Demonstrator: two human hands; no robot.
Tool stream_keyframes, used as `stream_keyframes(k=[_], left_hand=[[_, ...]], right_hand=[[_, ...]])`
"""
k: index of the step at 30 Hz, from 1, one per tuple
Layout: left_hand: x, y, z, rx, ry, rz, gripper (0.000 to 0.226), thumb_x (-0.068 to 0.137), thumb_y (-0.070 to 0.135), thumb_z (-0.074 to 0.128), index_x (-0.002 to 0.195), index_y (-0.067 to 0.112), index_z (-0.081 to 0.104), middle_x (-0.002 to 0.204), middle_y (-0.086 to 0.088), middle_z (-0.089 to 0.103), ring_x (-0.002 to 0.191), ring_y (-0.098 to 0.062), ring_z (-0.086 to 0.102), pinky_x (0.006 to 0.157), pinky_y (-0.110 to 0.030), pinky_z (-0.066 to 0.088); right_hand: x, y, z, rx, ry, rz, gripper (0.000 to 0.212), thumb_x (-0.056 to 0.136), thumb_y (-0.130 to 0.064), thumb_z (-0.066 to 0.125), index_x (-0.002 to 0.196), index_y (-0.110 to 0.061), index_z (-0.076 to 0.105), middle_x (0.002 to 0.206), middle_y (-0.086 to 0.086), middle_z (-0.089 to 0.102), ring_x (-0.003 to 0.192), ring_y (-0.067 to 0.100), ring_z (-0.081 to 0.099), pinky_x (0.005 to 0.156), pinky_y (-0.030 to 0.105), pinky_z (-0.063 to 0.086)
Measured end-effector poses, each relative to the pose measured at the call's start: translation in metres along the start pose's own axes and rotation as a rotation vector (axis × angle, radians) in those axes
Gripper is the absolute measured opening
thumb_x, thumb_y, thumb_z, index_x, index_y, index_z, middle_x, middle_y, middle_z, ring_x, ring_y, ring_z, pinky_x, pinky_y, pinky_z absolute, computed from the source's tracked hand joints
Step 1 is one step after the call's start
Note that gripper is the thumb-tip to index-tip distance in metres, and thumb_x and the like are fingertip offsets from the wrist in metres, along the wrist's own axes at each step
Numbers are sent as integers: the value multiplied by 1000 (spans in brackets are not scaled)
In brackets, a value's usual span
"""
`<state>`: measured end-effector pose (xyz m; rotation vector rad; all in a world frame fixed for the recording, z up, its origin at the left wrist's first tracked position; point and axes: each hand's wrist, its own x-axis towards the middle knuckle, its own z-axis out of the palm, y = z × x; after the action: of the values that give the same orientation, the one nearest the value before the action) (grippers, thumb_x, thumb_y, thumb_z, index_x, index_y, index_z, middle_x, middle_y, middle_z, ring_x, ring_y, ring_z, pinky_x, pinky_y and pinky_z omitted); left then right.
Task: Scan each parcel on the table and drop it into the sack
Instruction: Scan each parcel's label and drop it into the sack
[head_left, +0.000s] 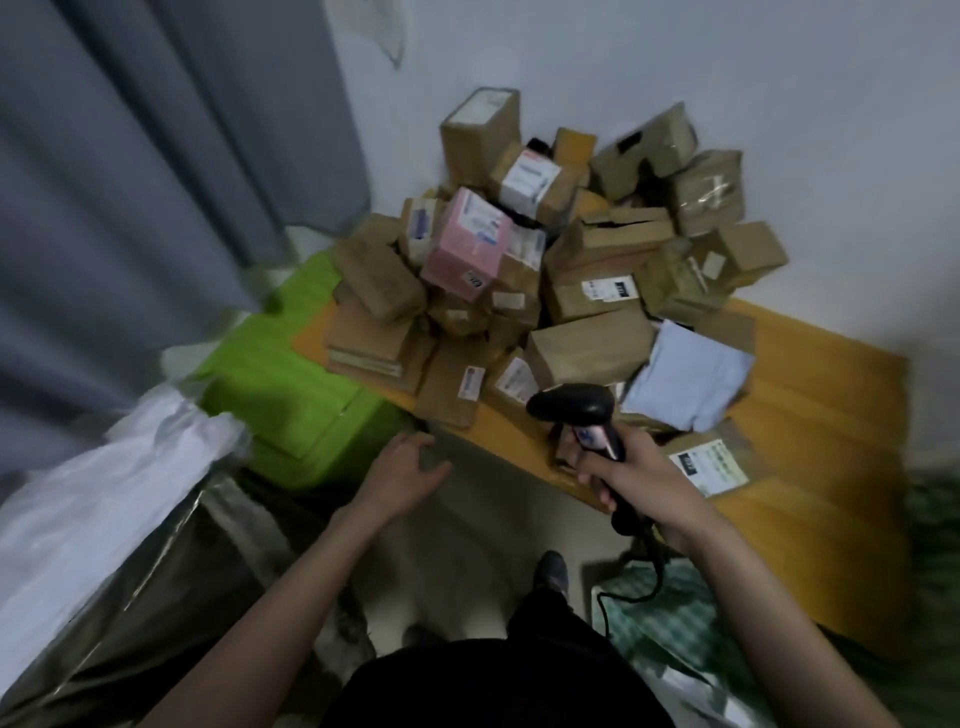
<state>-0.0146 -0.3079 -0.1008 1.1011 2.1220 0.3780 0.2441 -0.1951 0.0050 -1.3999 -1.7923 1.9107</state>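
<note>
Right hand (631, 480) grips the scanner (576, 410); left hand (402, 475) empty, fingers loose, just off the desk (810, 395) edge. Best next: grab a near parcel (451, 387) label-up, scan, drop into the white sack (104, 499) at left. Pile behind is blurred, labels unreadable; sack mouth cut off.

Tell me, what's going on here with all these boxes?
A person is working through a heap of parcels piled on a wooden table. The right hand grips a black scanner, its head just above the parcels at the table's near edge. The left hand is open and holds nothing, hovering by the near corner of the table. A white sack sits at the left. No parcel is in hand at this moment.
</note>
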Motion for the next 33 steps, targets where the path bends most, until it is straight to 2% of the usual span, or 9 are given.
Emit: stream_keyframes(k=[5, 7, 10, 13, 16, 20, 22, 29, 33], left_hand=[[68, 96, 14, 79, -49, 116, 59, 91, 40, 68, 142, 16, 51, 142, -6, 54, 127, -24, 52, 99, -33, 46], [96, 130, 22, 127, -79, 116, 64, 89, 40, 69, 144, 15, 48, 143, -7, 50, 126, -25, 52, 100, -37, 47], [135, 171, 33, 232, -86, 115, 87, 77, 46, 80, 149, 15, 41, 148, -8, 40, 133, -27, 44, 106, -40, 43], [166, 197, 44, 319, -57, 59, 109, 64, 52, 88, 151, 12, 35, 150, -9, 36, 136, -29, 41, 108, -42, 43], [186, 211, 52, 423, -64, 1, 121, 63, 52, 90, 154, 8, 24, 158, -11, 24, 144, -32, 32, 114, -48, 38], [200, 216, 58, 589, -103, 12, 122, 64, 52, 89, 155, 8, 19, 158, -14, 23, 147, -33, 23, 116, -49, 32], [204, 214, 60, 615, -104, 11, 123, 62, 52, 90, 154, 10, 19, 156, -14, 25, 146, -33, 25, 115, -50, 35], [194, 210, 50, 546, 0, 109, 109, 58, 60, 86, 144, 12, 39, 150, -8, 32, 138, -27, 36, 106, -45, 46], [176, 209, 30, 527, 61, 150, 102, 60, 68, 80, 139, 13, 47, 139, -9, 42, 127, -26, 44, 99, -41, 49]], right_hand=[[0, 13, -74, 53, 141, 26, 18, 95, -7, 61, 112, -8, 62, 74, 10, 60, 55, 18, 50, 53, 31, 42], [3, 18, -101, 76, 183, 24, 17, 95, -7, 62, 112, -6, 62, 67, 5, 60, 52, 16, 50, 51, 30, 42], [5, 23, -138, 107, 229, 26, 14, 95, -6, 62, 109, -6, 61, 59, 1, 59, 51, 16, 49, 51, 30, 42], [5, 28, -168, 143, 263, 26, 15, 95, -6, 62, 110, -6, 61, 68, 6, 60, 53, 16, 49, 51, 30, 42], [4, 35, -190, 172, 287, 34, 15, 94, -4, 60, 109, -6, 61, 72, 8, 59, 54, 17, 48, 51, 31, 40], [6, 45, -205, 184, 303, 54, 18, 94, -3, 59, 110, -8, 62, 71, 6, 59, 57, 20, 49, 52, 31, 41], [7, 48, -207, 205, 308, 66, 18, 93, -1, 58, 109, -7, 62, 68, 4, 58, 56, 18, 48, 52, 30, 40], [23, 47, -205, 247, 306, 62, 19, 92, 1, 59, 111, -4, 60, 69, 0, 61, 55, 15, 49, 51, 28, 41], [39, 42, -200, 247, 301, 51, 17, 94, -7, 63, 111, -8, 61, 73, 7, 60, 56, 16, 51, 52, 28, 43]])
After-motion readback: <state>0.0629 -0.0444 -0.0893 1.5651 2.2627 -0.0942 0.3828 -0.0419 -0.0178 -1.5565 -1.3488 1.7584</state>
